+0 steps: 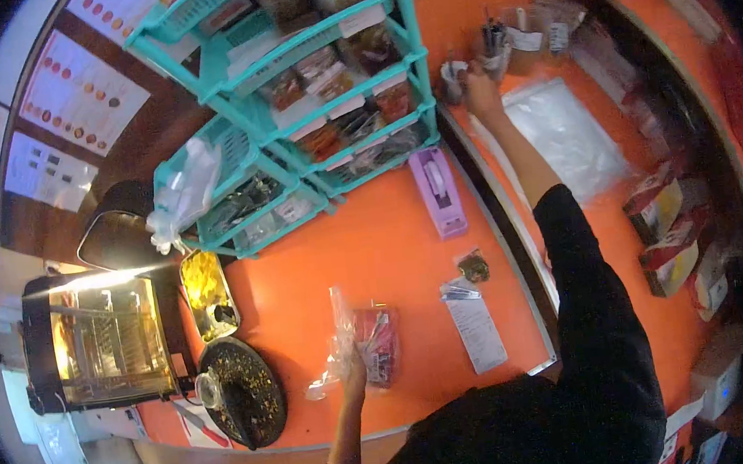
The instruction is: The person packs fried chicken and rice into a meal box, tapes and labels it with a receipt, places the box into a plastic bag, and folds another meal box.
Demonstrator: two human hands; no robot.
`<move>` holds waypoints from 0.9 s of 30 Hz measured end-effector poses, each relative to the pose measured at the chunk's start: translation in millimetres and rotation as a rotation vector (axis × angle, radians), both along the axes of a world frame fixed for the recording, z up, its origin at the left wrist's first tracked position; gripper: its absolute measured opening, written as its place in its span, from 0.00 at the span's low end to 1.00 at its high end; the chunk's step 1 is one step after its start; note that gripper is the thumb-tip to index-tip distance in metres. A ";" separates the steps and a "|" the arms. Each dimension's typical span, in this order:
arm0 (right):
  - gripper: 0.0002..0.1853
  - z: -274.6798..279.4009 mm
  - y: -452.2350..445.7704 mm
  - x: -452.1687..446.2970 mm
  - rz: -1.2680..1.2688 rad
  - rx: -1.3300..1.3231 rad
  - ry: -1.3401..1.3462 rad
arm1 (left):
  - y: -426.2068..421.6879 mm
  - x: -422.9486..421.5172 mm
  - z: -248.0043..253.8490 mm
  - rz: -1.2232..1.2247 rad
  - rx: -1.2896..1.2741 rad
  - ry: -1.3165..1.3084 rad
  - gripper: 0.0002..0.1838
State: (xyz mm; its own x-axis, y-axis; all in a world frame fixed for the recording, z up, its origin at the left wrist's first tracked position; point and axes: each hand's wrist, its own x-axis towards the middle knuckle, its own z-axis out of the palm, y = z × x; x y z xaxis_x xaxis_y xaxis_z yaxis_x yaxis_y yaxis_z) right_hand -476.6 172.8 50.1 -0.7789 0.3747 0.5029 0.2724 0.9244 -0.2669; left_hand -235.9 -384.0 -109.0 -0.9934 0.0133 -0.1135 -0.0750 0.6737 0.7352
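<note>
My left hand is closed on a clear plastic bag over the orange counter. Right beside it lies a red packet in clear wrapping; whether it is inside the bag I cannot tell. My right hand is stretched far out to the back right, its fingers curled among small items near a holder with dark pens. Blur hides what those fingers grip, if anything. Flat clear plastic bags lie beside my right forearm.
Turquoise shelf baskets with packets stand behind. A purple tape dispenser, a paper slip and a small packet of dried herbs lie on the counter. Leftward are a lit toaster oven, a yellow-filled tray and a round black tray.
</note>
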 end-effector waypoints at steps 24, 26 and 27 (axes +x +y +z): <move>0.19 28.9 25.0 -25.1 0.021 0.343 0.184 | -8.2 0.0 61.1 -0.204 0.052 -0.327 0.27; 0.20 50.7 15.8 -7.9 0.007 0.348 0.208 | -11.5 -4.7 56.9 -0.117 0.165 -0.524 0.28; 0.18 67.3 1.3 9.8 0.002 0.375 0.353 | -16.2 -8.2 53.1 -0.236 0.148 -0.459 0.29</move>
State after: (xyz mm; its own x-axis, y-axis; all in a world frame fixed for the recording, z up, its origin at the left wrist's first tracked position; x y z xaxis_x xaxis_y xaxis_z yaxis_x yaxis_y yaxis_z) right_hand -466.8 174.2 117.4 -0.5380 0.1171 0.8347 0.2238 0.9746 0.0075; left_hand -244.1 -400.2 -56.0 -0.8103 0.2792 -0.5151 -0.2698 0.6027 0.7510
